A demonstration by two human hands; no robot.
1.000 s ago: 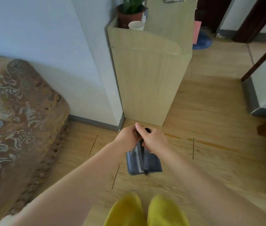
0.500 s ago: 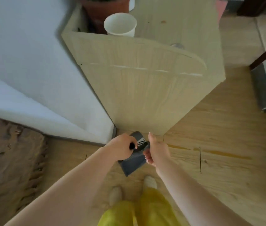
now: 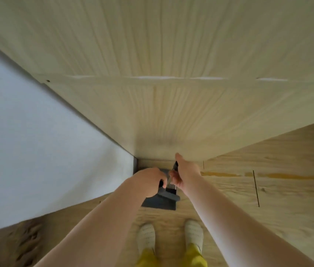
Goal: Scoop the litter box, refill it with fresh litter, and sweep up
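Observation:
A dark grey dustpan [image 3: 160, 202] with a comb-toothed edge sits low over the wooden floor, close to the foot of a pale wood cabinet. My left hand [image 3: 148, 181] grips its black handle from the left. My right hand [image 3: 186, 173] holds a dark brush handle [image 3: 175, 165] just right of the pan, thumb pointing up toward the cabinet. The brush's bristles are hidden behind my hands. No litter box or litter is in view.
The pale wood cabinet [image 3: 171, 83] fills the top of the view, very near. A white wall [image 3: 27, 151] runs along the left with a grey baseboard [image 3: 135, 166] at the corner. A brown patterned cushion [image 3: 13, 245] lies lower left. My feet [image 3: 169, 236] stand on the plank floor.
My head has dropped much closer to the cabinet, so the plant and cup have left the view. My hands moved to the cabinet's foot, and the right hand closed on the brush handle.

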